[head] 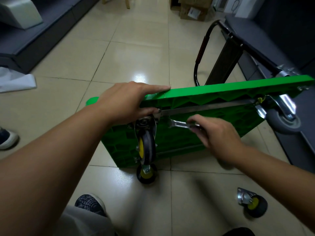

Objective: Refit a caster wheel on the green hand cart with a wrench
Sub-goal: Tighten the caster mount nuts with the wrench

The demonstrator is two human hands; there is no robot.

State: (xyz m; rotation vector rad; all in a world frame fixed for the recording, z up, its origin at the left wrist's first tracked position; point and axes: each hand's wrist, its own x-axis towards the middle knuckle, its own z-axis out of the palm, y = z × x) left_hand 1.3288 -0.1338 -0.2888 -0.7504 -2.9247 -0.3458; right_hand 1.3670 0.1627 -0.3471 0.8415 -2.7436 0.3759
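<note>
While the green hand cart (221, 92) stands on its long edge on the tiled floor, underside toward me, my left hand (122, 101) steadies its upper rim. The fingers lie straight along the top and the thumb is tucked beneath, so the rim is pinched between them. Just below sits the caster wheel (147, 147), black tyre and yellow hub, seated at the cart's upper near corner. To its right, the wrench (179, 124) has its open end at a fastener beside the mounting plate. My right hand (216, 133), blurred, has its fingers clamped round the shank, forearm entering from lower right. I judge this to be the tightening step. The next move calls for a short, square swing against my left-hand brace. A loose caster (252, 204) lies on the floor, well apart.
</note>
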